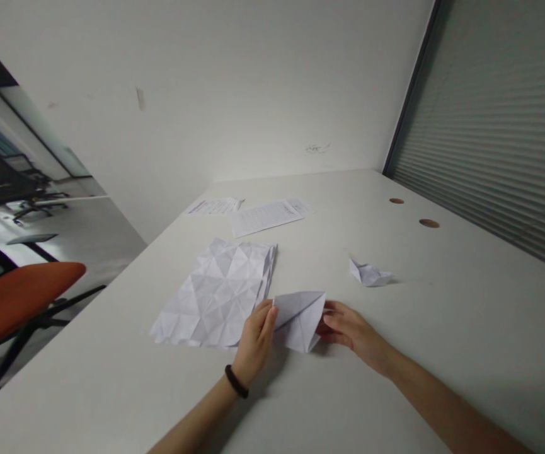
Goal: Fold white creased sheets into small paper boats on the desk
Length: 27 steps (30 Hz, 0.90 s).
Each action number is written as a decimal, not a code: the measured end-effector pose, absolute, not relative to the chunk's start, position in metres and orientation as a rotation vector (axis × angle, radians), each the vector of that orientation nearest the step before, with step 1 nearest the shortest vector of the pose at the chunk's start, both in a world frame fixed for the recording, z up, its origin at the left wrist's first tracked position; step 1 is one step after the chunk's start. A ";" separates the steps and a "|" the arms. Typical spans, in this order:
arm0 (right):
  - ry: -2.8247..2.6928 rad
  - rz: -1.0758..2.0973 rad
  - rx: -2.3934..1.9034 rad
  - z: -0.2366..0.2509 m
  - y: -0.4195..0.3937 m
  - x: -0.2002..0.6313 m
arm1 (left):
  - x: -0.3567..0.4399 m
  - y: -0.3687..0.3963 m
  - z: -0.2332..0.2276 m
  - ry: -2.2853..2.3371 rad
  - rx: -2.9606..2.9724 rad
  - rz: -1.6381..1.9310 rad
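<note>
Folded sheet [302, 320] is between the two hands, over the table [111, 384]. Well left of the grip stands a chair [21, 299]; just left lies a creased stack [220, 293]. The left hand [256, 334] pinches the sheet's left edge, thumb on top. Beyond the grip lie printed pages [267, 218]. The right hand [350, 328] curls at the right edge; whether it grasps, I cannot tell. Beyond it, rightward, sits a small folded paper [370, 275].

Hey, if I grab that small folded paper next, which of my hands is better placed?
Probably your right hand: it's nearer the small folded paper, while your left hand, farther away, grips the left side of the folded sheet.
</note>
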State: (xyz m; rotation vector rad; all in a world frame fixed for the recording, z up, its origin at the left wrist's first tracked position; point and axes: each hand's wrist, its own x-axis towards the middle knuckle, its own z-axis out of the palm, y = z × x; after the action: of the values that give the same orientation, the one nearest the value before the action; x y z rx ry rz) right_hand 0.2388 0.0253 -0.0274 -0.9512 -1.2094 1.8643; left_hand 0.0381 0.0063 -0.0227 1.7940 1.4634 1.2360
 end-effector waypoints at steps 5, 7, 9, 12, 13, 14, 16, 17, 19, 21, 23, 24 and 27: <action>-1.507 1.749 -0.715 -0.027 0.017 0.236 | 0.042 0.000 -0.025 1.290 1.669 1.111; -1.576 1.624 -0.728 -0.031 0.015 0.236 | 0.044 -0.004 -0.021 1.074 1.676 0.973; -1.688 1.414 -0.779 -0.033 0.013 0.237 | 0.045 -0.009 -0.016 0.895 1.688 0.828; -1.959 0.968 -0.830 -0.032 0.014 0.241 | 0.045 -0.013 -0.009 0.812 1.728 0.695; -2.056 0.819 -0.823 -0.031 0.015 0.242 | 0.045 -0.013 -0.009 0.831 1.743 0.679; -2.139 0.684 -0.812 -0.031 0.016 0.243 | 0.044 -0.013 -0.009 0.866 1.754 0.674; -2.241 0.459 -0.794 -0.031 0.019 0.246 | 0.044 -0.011 -0.011 0.983 1.768 0.658; -2.262 0.368 -0.793 -0.031 0.021 0.248 | 0.044 -0.009 -0.013 1.055 1.766 0.641; -2.283 0.241 -0.821 -0.033 0.025 0.251 | 0.044 -0.006 -0.018 1.193 1.736 0.605; -2.317 0.185 -0.899 -0.035 0.027 0.253 | 0.043 -0.004 -0.021 1.307 1.718 0.603; -2.382 0.212 -1.007 -0.036 0.028 0.255 | 0.041 -0.003 -0.021 1.403 1.778 0.679; -2.421 0.253 -1.054 -0.036 0.028 0.255 | 0.040 -0.003 -0.019 1.439 1.848 0.738; -2.510 0.406 -1.089 -0.035 0.026 0.255 | 0.039 -0.003 -0.015 1.370 2.105 0.907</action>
State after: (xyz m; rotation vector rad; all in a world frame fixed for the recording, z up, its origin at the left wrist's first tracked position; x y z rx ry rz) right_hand 0.2549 0.0264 -0.0348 -1.0891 -2.5104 0.4064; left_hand 0.0385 -0.0028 -0.0148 2.1046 1.3697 0.9073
